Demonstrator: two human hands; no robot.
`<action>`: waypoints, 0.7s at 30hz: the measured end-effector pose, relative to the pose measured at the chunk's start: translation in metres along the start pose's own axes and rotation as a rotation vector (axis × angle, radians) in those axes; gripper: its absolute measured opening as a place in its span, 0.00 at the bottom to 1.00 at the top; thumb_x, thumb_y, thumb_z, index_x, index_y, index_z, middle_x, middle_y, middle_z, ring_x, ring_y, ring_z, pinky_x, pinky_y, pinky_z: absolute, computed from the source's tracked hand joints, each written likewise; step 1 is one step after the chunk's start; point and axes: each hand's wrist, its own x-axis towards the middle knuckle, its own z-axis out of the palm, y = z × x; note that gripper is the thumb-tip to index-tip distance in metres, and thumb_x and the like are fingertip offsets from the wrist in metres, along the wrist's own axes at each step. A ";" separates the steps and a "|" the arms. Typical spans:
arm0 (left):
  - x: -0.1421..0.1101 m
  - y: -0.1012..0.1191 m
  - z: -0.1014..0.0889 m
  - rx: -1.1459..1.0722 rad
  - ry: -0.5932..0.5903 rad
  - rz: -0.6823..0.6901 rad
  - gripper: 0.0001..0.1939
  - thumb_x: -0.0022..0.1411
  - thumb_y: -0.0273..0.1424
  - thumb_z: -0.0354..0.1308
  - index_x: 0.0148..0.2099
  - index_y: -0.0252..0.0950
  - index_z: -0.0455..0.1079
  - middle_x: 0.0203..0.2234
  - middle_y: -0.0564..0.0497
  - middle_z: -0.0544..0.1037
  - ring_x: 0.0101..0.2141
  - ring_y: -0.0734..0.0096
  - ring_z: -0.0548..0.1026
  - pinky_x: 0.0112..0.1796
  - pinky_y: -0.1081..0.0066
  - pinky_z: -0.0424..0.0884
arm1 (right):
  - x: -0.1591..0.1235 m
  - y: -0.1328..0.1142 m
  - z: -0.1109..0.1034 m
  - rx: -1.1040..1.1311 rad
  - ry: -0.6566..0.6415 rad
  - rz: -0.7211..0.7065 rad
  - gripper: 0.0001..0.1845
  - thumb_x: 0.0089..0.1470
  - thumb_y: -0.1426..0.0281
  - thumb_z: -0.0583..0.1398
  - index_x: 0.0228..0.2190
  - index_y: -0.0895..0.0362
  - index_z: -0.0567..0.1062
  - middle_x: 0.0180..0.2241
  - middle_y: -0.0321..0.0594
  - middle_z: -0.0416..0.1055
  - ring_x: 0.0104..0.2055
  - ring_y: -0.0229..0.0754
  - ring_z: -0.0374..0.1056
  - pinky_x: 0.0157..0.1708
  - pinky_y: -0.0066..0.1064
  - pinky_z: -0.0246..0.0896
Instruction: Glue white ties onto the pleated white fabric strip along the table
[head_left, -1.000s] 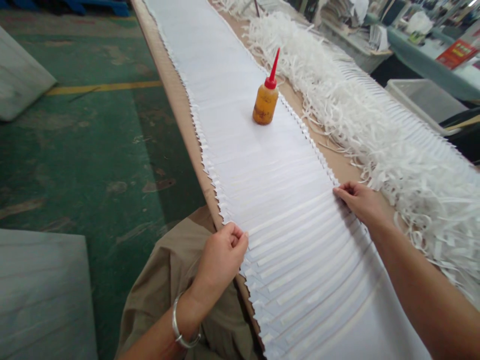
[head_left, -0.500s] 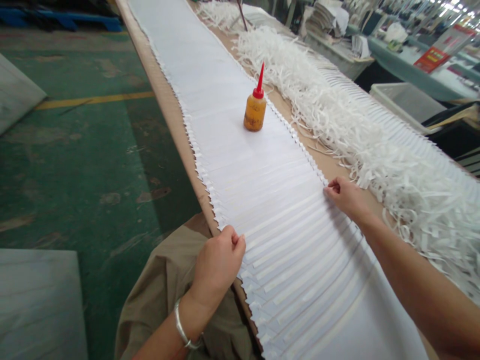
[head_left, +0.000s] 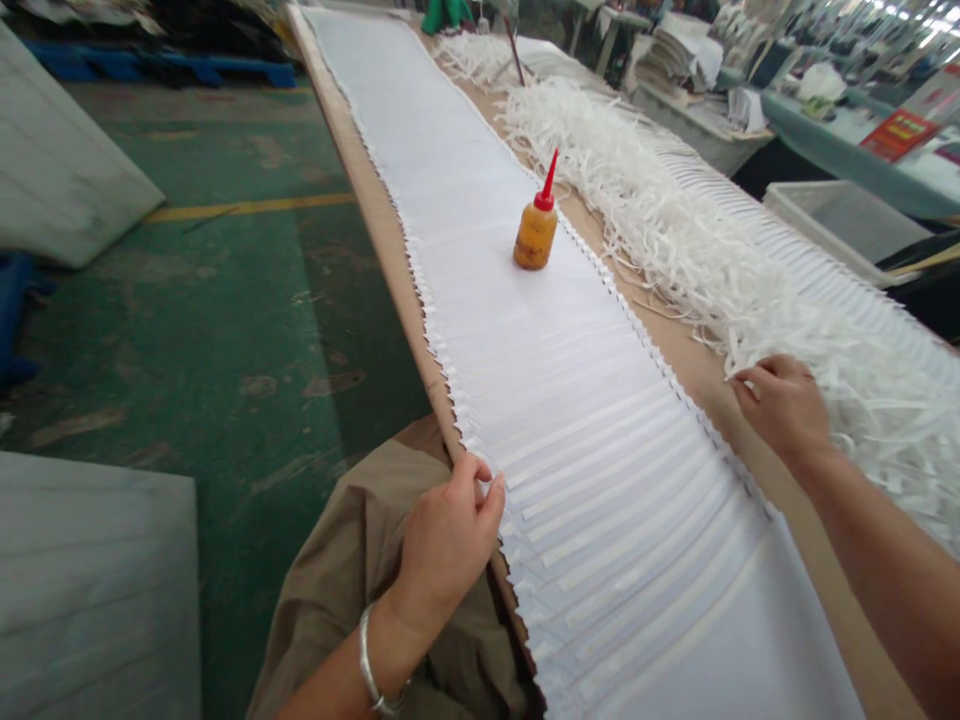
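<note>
At the far left, two pale panels are seen, the upper one [head_left: 67,160] tilted and the lower one [head_left: 97,590] cut off by the frame's edge. A blue pallet [head_left: 90,62] is seen behind them, and the green floor [head_left: 247,290] is crossed by a yellow line [head_left: 255,207]. Next, a knee is covered by brown trousers [head_left: 352,570], and a silver bracelet [head_left: 367,655] is worn on the left wrist.

The left hand [head_left: 450,530] is placed at the near left edge of the cloth [head_left: 472,220], with the thumb and forefinger brought close together; whether anything is pinched in this grip cannot be told. The long white cloth is spread along the worktop [head_left: 384,205], and its nearer part is crossed by side-by-side white bands [head_left: 600,500]. Both of its long edges are lined with small jagged ends.

Farther along, a bottle [head_left: 535,240] with a red nozzle is stood upright on the cloth, nearer its right edge. To the right, bare worktop is left between the cloth and a loose pile of white strips [head_left: 675,240]. The right hand [head_left: 787,405] is held at the pile's near side, fingers curled toward the thumb; whether a strip is caught in its grip cannot be told. Beyond the pile, a pale bin [head_left: 847,225] and a red sign [head_left: 900,135] are seen.
</note>
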 end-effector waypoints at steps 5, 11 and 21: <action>-0.017 0.027 0.013 -0.208 -0.062 0.330 0.09 0.71 0.33 0.49 0.45 0.39 0.71 0.40 0.47 0.79 0.37 0.66 0.77 0.36 0.69 0.68 | -0.046 -0.079 -0.074 0.348 -0.161 -0.426 0.11 0.64 0.67 0.55 0.34 0.55 0.76 0.38 0.46 0.77 0.42 0.48 0.70 0.53 0.45 0.58; -0.031 0.058 0.021 -0.337 -0.249 0.547 0.15 0.72 0.31 0.48 0.55 0.38 0.71 0.50 0.43 0.77 0.48 0.60 0.76 0.48 0.64 0.71 | -0.088 -0.161 -0.123 0.788 -0.697 -0.510 0.14 0.69 0.63 0.51 0.34 0.54 0.72 0.30 0.38 0.75 0.32 0.40 0.71 0.33 0.31 0.62; -0.019 0.020 0.004 -0.594 -0.257 0.213 0.08 0.63 0.29 0.55 0.31 0.36 0.71 0.23 0.54 0.73 0.26 0.73 0.69 0.30 0.73 0.63 | -0.066 -0.144 -0.099 0.940 -0.732 -0.270 0.18 0.63 0.53 0.58 0.33 0.53 0.77 0.29 0.37 0.75 0.32 0.40 0.68 0.33 0.29 0.62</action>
